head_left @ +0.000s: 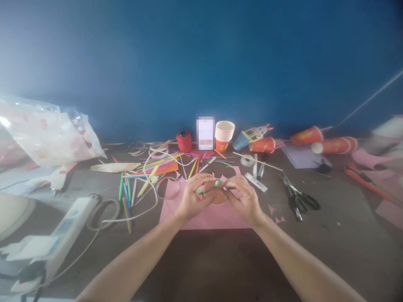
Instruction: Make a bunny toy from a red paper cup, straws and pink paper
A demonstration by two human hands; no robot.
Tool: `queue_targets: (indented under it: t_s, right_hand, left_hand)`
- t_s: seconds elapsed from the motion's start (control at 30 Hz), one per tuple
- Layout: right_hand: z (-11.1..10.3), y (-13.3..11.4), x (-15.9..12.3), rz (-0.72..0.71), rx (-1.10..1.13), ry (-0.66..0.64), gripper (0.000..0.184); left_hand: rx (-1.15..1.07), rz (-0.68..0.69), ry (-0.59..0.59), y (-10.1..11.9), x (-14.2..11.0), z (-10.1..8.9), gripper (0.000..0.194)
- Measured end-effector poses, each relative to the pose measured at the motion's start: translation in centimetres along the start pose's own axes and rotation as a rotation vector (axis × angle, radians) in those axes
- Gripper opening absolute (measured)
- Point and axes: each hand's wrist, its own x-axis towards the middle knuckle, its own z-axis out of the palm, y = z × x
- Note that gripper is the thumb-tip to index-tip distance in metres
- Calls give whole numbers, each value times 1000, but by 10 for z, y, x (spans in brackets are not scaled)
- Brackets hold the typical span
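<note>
Over a pink paper sheet [176,209] my two hands come close together. Curved fingers of my left hand [197,199] are closed on a round tan piece [219,199] with small green bits [217,183] at its upper edge; its exact kind is unclear. My right hand [244,197] pinches at the right side of the same piece, thumb and fingertips together. Whatever is between those fingertips is too small and partly hidden to name. Small pink paper scraps [278,219] lie right of the sheet.
Coloured sticks [126,188] and a white cable [155,197] spread to the left, near a power strip [67,230] and a glue gun [52,180]. Scissors [299,195] lie right. Stacked paper cups [224,136], a red spool [184,141] and tape [247,160] are behind.
</note>
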Motion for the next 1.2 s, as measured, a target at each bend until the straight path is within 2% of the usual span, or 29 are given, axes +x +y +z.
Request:
queue_targets:
  t_s: [0.1,0.17,0.27,0.4,0.57,0.77,1.07,1.2]
  right_hand:
    - [4,1,-2,111,67,20,4]
    - [6,1,-4,131,116,44,4]
    - [7,-2,-6,27,125,70,9]
    - [5,-5,-7,-114,4,73,15]
    - [6,-5,-6,-162,-52,75,16]
    - [8,-9,-2,-118,22,103,15]
    - [3,-16,6,65,-8,47,4]
    - [-1,-18,12,86,-11,-38,18]
  left_hand:
    - [-45,-39,-15,-2,0,0,25]
    - [-66,-62,-22,-5,-2,1,24]
    - [-88,-60,-14,-8,-3,2,26]
    - [-71,-66,-33,-11,-3,2,35]
    - [-113,-59,-20,-11,-4,2,39]
    - [-142,-89,-22,-4,-2,2,24]
    - [-137,-85,21,-3,-1,5,12]
    - [-128,-98,14,-7,-1,5,14]
